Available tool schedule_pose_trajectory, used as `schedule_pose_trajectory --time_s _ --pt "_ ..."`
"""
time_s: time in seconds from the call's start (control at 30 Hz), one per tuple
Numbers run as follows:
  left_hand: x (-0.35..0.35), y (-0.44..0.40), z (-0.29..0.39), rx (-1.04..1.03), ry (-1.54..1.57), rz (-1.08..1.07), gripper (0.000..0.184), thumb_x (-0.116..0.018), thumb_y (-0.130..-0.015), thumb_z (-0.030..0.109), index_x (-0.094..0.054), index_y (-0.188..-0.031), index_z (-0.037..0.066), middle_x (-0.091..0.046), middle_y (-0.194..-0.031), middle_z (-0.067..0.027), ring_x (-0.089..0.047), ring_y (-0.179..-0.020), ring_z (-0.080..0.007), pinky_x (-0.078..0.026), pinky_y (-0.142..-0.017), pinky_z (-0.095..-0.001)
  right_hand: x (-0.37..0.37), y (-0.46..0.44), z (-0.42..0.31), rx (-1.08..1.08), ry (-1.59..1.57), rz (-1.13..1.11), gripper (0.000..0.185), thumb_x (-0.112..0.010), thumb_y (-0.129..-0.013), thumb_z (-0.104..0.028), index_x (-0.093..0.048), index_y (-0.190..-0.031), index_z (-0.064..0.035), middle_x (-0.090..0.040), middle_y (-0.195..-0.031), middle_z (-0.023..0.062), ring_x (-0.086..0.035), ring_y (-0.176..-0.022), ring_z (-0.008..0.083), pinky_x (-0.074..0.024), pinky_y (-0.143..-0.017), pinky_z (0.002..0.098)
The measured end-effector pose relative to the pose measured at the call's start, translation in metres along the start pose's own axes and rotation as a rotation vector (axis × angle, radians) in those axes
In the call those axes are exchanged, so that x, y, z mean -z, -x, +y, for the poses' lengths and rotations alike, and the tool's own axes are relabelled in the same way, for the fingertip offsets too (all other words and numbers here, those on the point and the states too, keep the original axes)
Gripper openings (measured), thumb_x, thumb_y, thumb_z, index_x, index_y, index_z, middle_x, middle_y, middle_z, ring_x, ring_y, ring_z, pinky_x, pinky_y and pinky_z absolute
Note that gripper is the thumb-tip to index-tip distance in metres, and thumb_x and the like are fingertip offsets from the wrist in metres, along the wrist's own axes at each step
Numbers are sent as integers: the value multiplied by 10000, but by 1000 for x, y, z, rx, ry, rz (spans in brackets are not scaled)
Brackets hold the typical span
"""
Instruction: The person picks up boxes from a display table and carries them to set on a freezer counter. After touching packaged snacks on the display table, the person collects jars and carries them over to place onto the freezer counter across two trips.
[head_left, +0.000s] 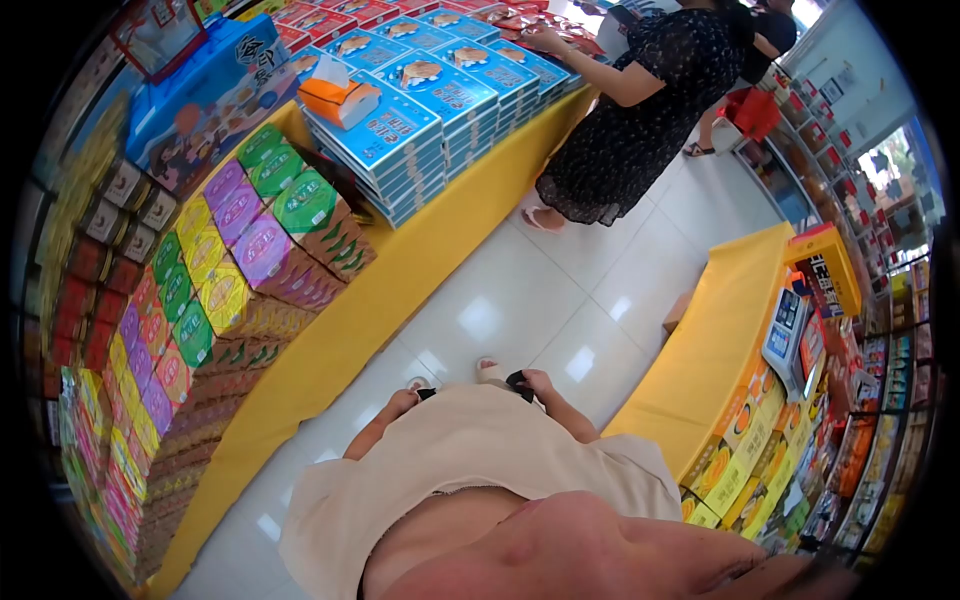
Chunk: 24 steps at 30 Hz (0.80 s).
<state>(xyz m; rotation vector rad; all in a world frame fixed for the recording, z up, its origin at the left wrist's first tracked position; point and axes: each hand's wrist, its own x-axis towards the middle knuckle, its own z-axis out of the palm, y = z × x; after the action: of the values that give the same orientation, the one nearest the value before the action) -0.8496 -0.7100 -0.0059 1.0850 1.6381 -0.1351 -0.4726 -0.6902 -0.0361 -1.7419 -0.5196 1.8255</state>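
Observation:
My left hand (403,402) is low in front of my body, fingers closed on a small black strap-like piece (426,393). On the other side my right hand (538,384) is closed too, gripping a similar black strap-like piece (519,383). Whether the two pieces join is hidden by my beige top (470,425). Both hands hang above the tiled floor, apart from the displays on either side.
Left, a yellow-covered display (420,265) bears stacked blue boxes (400,125), colourful cartons (262,245) and an orange tissue pack (340,100). Ahead stands a person in a dark dress (640,125). A yellow-covered counter (690,350) with a scale (787,325) is on the right.

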Motion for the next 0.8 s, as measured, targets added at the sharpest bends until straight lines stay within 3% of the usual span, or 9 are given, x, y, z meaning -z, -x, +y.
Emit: schedule_pose_trajectory --time_s 0.07,0.17,0.37,0.43,0.47,0.53,0.57,0.63,0.8 --pt "0 -1 -1 2 25 0 326 -466 -696 219 -638 -869 3 -633 -848 -181 -615 -801 -270 -459 -729 -327 0 6 -3 -25 -31 0 190 -570 -807 -145 -619 -891 19 -621 -777 60 -588 -714 164 -493 -651 284" --pt "12 27 27 2 27 1 311 -467 -694 205 -639 -855 2 -635 -822 -170 -617 -771 -258 -460 -706 -325 1 4 -2 6 214 -145 208 -615 -779 -179 -658 -891 -9 -636 -760 74 -595 -637 147 -494 -598 278" --pt "5 15 12 16 34 13 293 -470 -690 186 -646 -841 7 -636 -812 -164 -618 -770 -257 -458 -694 -329 -1 -14 -16 32 632 -371 183 -678 -734 -224 -695 -859 -91 -657 -757 2 -567 -659 97 -462 -673 239" --pt "7 20 17 15 2 15 292 -472 -688 186 -647 -839 7 -636 -816 -166 -618 -773 -262 -457 -695 -330 -2 -18 -26 60 957 -445 224 -684 -721 -278 -695 -831 -84 -651 -729 25 -557 -648 106 -459 -665 240" --pt "8 23 18 -3 -2 8 292 -475 -685 190 -648 -831 6 -635 -819 -173 -617 -778 -268 -457 -698 -332 -3 -19 -30 66 955 -440 224 -684 -721 -278 -695 -831 -84 -651 -729 25 -557 -648 106 -459 -665 240" --pt "8 20 14 -101 -149 19 293 -466 -690 198 -654 -811 8 -630 -806 -190 -615 -784 -278 -457 -707 -328 -9 -22 -32 255 1368 -497 236 -677 -717 -305 -695 -781 -78 -634 -687 39 -561 -628 131 -469 -625 261" --pt "6 14 6 -104 -153 25 293 -466 -690 198 -654 -811 8 -630 -806 -190 -615 -784 -278 -457 -707 -328 -10 -25 -34 263 1366 -493 236 -677 -717 -305 -695 -781 -78 -634 -687 39 -561 -628 131 -469 -625 261" --pt "2 13 0 -100 -113 60 289 -453 -704 205 -654 -779 11 -627 -759 -177 -612 -733 -271 -459 -681 -338 -8 -31 -31 45 1331 -525 204 -640 -741 -268 -682 -900 -148 -659 -843 82 -578 -720 179 -451 -705 305" --pt "-19 7 -11 -8 64 -3 300 -451 -717 244 -640 -739 12 -619 -700 -146 -589 -642 -260 -456 -625 -361 9 -42 -31 -33 1350 -563 245 -623 -753 -331 -678 -887 -133 -654 -827 96 -583 -732 205 -450 -702 324"
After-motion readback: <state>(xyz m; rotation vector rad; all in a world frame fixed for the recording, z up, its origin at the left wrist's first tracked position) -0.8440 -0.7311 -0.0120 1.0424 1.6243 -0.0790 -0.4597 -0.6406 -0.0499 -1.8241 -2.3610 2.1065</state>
